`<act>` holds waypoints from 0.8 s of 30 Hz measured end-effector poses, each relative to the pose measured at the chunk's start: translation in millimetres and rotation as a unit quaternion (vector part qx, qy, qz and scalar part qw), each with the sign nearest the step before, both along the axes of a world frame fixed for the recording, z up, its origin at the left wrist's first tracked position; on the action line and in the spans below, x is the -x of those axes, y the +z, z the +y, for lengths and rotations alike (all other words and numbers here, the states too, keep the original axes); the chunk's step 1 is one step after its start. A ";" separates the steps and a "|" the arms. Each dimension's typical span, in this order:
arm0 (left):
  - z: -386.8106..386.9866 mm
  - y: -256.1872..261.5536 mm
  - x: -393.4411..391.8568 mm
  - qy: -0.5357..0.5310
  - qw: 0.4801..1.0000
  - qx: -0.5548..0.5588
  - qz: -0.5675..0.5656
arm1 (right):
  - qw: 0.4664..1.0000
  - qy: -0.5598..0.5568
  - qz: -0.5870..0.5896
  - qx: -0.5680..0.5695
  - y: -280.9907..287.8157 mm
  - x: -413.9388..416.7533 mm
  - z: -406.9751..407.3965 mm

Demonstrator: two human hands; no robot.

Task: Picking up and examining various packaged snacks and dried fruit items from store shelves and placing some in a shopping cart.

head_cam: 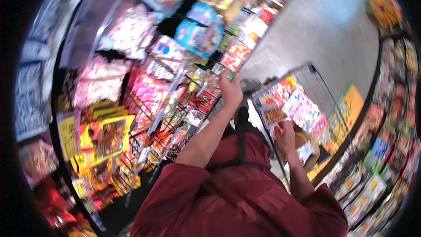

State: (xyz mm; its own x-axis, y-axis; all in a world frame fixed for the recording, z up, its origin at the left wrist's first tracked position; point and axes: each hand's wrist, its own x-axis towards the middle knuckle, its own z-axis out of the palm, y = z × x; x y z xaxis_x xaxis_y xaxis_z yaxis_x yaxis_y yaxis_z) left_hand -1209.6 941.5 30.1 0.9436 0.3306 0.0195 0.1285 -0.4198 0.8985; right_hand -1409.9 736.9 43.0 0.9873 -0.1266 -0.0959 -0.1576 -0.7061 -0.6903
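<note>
My left hand (231, 90) reaches to the lower edge of a snack rack, its thumb and a finger beside a small green-and-white packet (227, 72). Blur hides whether it grips that packet. My right hand (285, 135) is over a wire shopping cart (320, 84), fingers bent, close to a bag with a brown-filled window (275, 114). Whether those fingers hold the bag is unclear. Beyond it in the cart lies a white bag with colourful print (301, 103). A brown cardboard box (301, 137) sits beside my right wrist, partly covered by it.
Pink bags (102, 80), yellow snack packs (113, 135) and blue bags (200, 34) hang or stand along the left rack. Grey floor (312, 29) runs ahead. Low displays of packaged goods (378, 158) line the right, with a yellow sign board (348, 112) by the cart.
</note>
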 end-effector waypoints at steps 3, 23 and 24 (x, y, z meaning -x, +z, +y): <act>-18.3 6.6 60.0 -0.406 0.913 -0.035 -0.034 | 0.990 0.019 0.106 0.087 10.9 86.7 -4.3; -48.3 -38.9 64.2 -0.682 0.653 -0.320 -0.081 | 0.930 -0.197 0.222 0.218 -16.4 243.9 12.7; -51.5 -36.3 59.4 -0.683 0.651 -0.320 -0.083 | 0.933 -0.193 0.207 0.222 -17.1 235.6 15.5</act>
